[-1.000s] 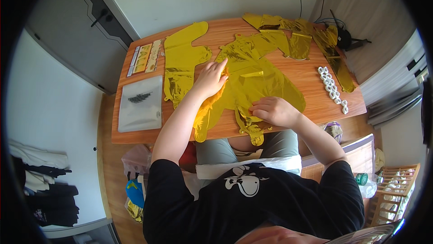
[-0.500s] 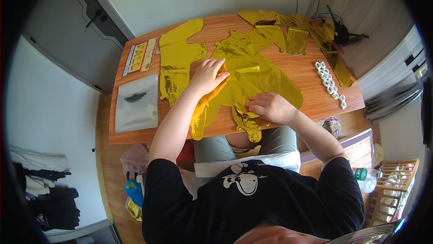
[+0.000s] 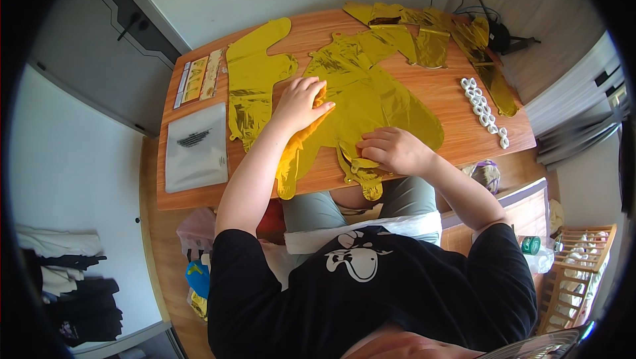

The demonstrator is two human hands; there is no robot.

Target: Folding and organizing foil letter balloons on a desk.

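Across the wood-grain worktop (image 3: 457, 137), set out as follows. One large gold foil shape (image 3: 371, 87), at centre, lower lobes meeting the edge nearest the person; laid flat, probably so its whole outline is within reach. One left hand (image 3: 299, 104), on the foil's left part, fingers bent over a crumpled, orange-looking strip (image 3: 289, 153), thumb apart; it seems to steady that side, though whether it grips I cannot tell. One right hand (image 3: 397, 150), curled at a lower lobe, fingertips against the foil, perhaps to control a loose edge; how firmly it pinches is hidden from me. One second foil shape (image 3: 252, 94), to the left, spread flat. Further gold foil (image 3: 432, 47), back right. Small white rings (image 3: 476, 100), a close cluster at right, presumably kept off the foil yet near the right hand. One translucent bag (image 3: 197, 160), front left; one printed card (image 3: 196, 82) behind it; both at the margin, likely leaving the middle for the foil.
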